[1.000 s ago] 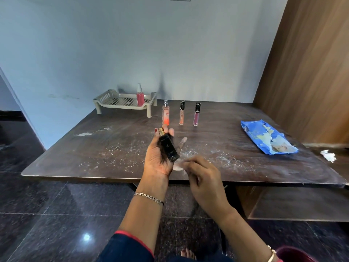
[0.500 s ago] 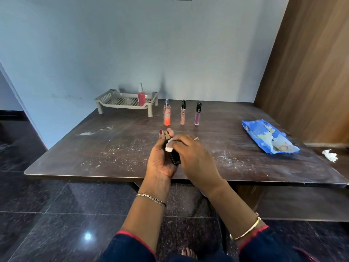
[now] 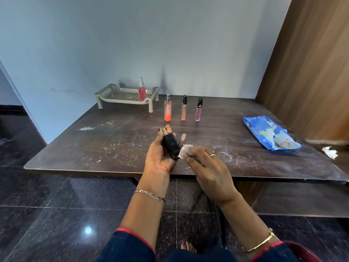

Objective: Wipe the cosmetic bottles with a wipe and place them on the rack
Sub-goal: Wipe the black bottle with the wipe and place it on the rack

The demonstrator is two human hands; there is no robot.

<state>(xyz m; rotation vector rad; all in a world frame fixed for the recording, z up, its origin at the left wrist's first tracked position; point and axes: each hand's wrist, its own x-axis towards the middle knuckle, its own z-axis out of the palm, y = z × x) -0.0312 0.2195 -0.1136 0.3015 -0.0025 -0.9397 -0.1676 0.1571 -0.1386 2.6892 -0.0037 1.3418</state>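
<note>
Bottle (image 3: 171, 146): gripped by left hand (image 3: 160, 156), tabletop (image 3: 113, 148) front edge. Wipe (image 3: 186, 151): pinched by right hand (image 3: 209, 171), now moved from top to base; wiping unfinished.

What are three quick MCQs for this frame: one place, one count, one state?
1. Where does the red spray bottle stand? A) on the beige rack B) on the floor C) in a drawer
2. How many bottles stand on the table right of the rack? A) two B) three C) five
3. What is the right hand doing? A) lying flat on the table B) pinching a white wipe by the black bottle C) lifting the rack

1 A: it stands on the rack's perforated shelf.
2 B: orange spray bottle, peach lip gloss and pink lip gloss stand in a row.
3 B: it pinches the wipe; the left hand holds the black bottle.
</note>
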